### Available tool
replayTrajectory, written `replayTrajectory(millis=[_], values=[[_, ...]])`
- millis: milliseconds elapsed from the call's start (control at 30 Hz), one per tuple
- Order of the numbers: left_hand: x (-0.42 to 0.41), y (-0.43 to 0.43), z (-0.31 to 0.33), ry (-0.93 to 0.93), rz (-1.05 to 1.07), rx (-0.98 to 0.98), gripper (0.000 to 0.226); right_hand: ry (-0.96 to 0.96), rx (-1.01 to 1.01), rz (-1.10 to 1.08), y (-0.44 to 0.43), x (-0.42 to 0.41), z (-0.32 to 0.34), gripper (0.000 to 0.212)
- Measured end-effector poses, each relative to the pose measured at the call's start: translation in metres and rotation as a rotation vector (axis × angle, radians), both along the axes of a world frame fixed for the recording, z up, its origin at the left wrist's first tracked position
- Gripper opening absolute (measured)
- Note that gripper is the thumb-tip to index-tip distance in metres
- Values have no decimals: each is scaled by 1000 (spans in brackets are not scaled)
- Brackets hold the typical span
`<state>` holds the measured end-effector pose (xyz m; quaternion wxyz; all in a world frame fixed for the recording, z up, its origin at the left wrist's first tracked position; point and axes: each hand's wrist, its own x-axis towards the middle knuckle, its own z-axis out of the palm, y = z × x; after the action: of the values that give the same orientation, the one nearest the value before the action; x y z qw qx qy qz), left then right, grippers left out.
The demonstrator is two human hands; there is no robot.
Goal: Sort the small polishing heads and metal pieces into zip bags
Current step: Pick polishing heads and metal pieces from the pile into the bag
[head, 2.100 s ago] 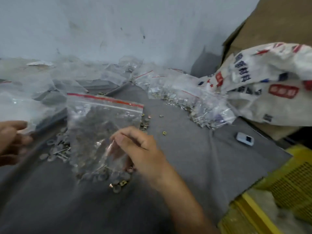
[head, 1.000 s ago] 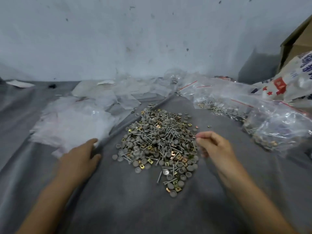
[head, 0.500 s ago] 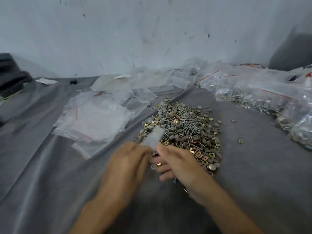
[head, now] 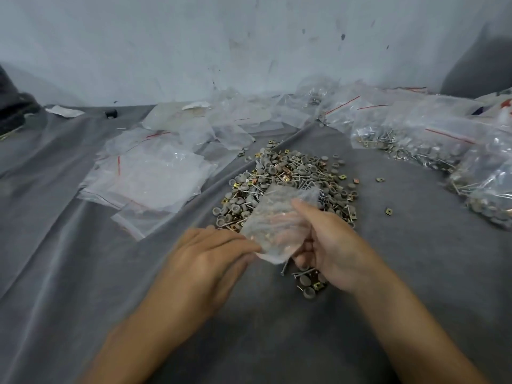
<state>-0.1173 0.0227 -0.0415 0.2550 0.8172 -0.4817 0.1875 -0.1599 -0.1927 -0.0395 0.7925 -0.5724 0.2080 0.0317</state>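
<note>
Two hands (head: 210, 253) (head: 329, 250), one held zip bag (head: 277, 217), one parts pile (head: 291, 173)

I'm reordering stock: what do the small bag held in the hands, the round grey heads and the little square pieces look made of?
Small bag: thin clear plastic film, glossy and crinkled; the right hand shows through it.
Round grey heads: matte, felt or rubber-like, can't tell which.
Square pieces: metal, shiny brass-yellow finish, possibly plated.
</note>
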Motion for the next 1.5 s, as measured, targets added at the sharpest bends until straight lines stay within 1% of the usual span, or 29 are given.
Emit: replayTrajectory(millis=[67,100,167,233,300,333,400,433,467,500,533,567,633,667,733,767,867,933,967,1067,1133,1233,1300,1367,1433,1500], values=[[-1,-3,0,47,42,-88,21,-46,124,66,0,-2,4,72],[-1,-3,1,82,101,-142,15,-71,144,105,3,-3,6,79],[0,-2,1,163,221,-240,3,-116,43,156,14,-7,7,80],[-2,-3,1,249,265,-276,13,-215,-91,215,26,-11,1,70],[-6,-5,-1,349,240,-274,19,-353,-162,334,38,-17,-4,50],[-7,-7,-2,401,223,-278,21,-392,-202,358,43,-20,-6,40],[-5,-7,-4,477,194,-310,23,-404,-238,304,50,-20,-9,27],[-3,-7,-4,528,168,-323,23,-393,-211,264,52,-20,-8,23],[-1,-6,-4,586,126,-322,24,-383,-193,245,53,-18,-8,26],[1,-5,-3,634,77,-311,23,-375,-205,242,53,-17,-8,29],[3,-4,-3,673,33,-308,23,-370,-241,244,52,-16,-8,28],[4,-4,-2,703,18,-328,23,-357,-266,237,51,-16,-8,24],[5,-3,-1,744,59,-414,22,-315,-289,196,51,-16,-8,28],[5,-2,-1,711,95,-425,22,-304,-295,179,51,-15,-9,30],[4,-3,-1,601,130,-341,21,-346,-288,179,52,-16,-12,18],[1,-4,-1,579,124,-303,21,-384,-278,196,53,-17,-12,13],[-4,-7,-3,585,100,-273,24,-455,-302,216,55,-20,-16,24],[-4,-7,-3,588,67,-249,17,-440,-304,196,53,-20,-16,22],[-3,-7,-2,612,28,-237,17,-428,-304,188,51,-20,-16,20],[1,-4,-2,676,-49,-196,31,-413,-316,214,45,-20,-17,17],[2,-2,-3,624,-39,-156,37,-420,-303,253,43,-20,-16,16],[1,0,-5,472,-7,-97,30,-411,-280,280,43,-21,-14,15],[-1,-2,-3,432,13,-95,19,-410,-276,308,43,-20,-17,16],[-4,-5,-1,417,36,-120,12,-412,-262,333,44,-20,-21,23],[-8,-7,0,381,68,-150,13,-403,-248,316,46,-19,-21,25],[-9,-6,2,337,125,-190,14,-382,-237,277,45,-19,-19,23]])
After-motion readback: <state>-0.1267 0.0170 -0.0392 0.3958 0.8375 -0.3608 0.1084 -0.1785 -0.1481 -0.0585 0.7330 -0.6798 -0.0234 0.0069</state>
